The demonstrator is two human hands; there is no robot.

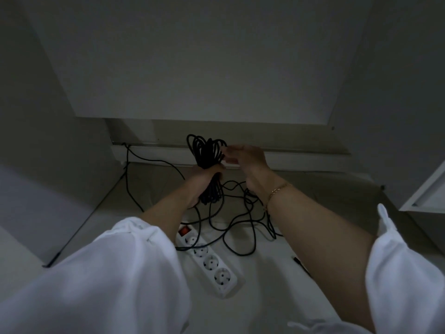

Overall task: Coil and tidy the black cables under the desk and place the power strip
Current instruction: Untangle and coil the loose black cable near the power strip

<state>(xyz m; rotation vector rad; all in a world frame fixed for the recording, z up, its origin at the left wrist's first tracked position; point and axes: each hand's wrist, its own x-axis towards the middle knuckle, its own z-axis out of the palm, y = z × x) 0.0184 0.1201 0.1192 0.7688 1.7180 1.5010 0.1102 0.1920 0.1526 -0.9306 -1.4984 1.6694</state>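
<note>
Two hands up: your left hand (207, 175) grips a fat coil of thin black cable (206, 150). Your right hand (248, 157) is at its loops, too blurry to tell the grip. The long white power strip (214, 266) is on the floor (265, 297).

no readable text anywhere (too dim, blurred)

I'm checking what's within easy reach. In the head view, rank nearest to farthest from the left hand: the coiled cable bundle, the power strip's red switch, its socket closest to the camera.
1. Coiled cable bundle: gripped in the left hand, raised off the floor.
2. Red switch: on the floor below, at the power strip's far end.
3. Last socket: strip's end nearest the camera.
</note>
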